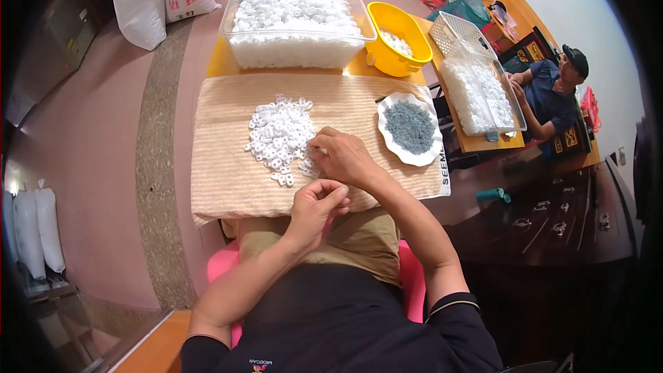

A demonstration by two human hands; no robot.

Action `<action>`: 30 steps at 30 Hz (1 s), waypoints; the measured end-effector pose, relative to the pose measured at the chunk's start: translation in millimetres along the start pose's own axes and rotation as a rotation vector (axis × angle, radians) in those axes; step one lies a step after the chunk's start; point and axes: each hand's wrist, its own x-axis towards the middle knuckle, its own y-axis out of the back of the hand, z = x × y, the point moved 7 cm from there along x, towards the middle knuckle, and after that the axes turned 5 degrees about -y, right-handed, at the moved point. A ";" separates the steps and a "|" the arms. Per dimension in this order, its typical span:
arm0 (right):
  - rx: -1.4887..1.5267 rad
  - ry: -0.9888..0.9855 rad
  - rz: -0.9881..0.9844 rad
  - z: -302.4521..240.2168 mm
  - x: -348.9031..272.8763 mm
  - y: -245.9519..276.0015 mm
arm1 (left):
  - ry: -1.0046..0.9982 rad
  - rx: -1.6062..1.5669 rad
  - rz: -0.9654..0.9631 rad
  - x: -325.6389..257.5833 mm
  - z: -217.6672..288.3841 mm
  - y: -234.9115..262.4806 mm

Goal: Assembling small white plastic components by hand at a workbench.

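Observation:
A loose heap of small white plastic pieces with holes (280,131) lies on a striped beige cloth (221,186) before me. At the heap's right edge is my right hand (342,157), its fingers bent down among the pieces; what they grip is hidden. Closer to my body, my left hand (316,208) is closed in a pinch, thumb against forefinger, and anything between them is too small to make out. To the right of both hands, a white scalloped plate (434,146) holds many tiny grey-green parts (409,128).
Behind the cloth stand a clear tub (297,52) heaped with white pieces and a yellow basin (394,61). At right, a person (549,90) sits by another table with a clear bin (483,93) and white basket (463,34). White sacks (141,3) stand far left.

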 end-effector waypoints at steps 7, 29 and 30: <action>-0.085 0.004 0.003 -4.0 2.5 -1.4 | -0.006 -0.006 0.017 -0.5 0.2 0.3; 1.412 -0.438 -0.052 21.9 -80.2 -6.0 | -0.147 -0.044 -0.001 3.5 11.7 -2.4; 1.440 -0.469 -0.033 21.8 -83.2 -7.4 | -0.161 -0.038 0.003 3.2 13.6 -3.5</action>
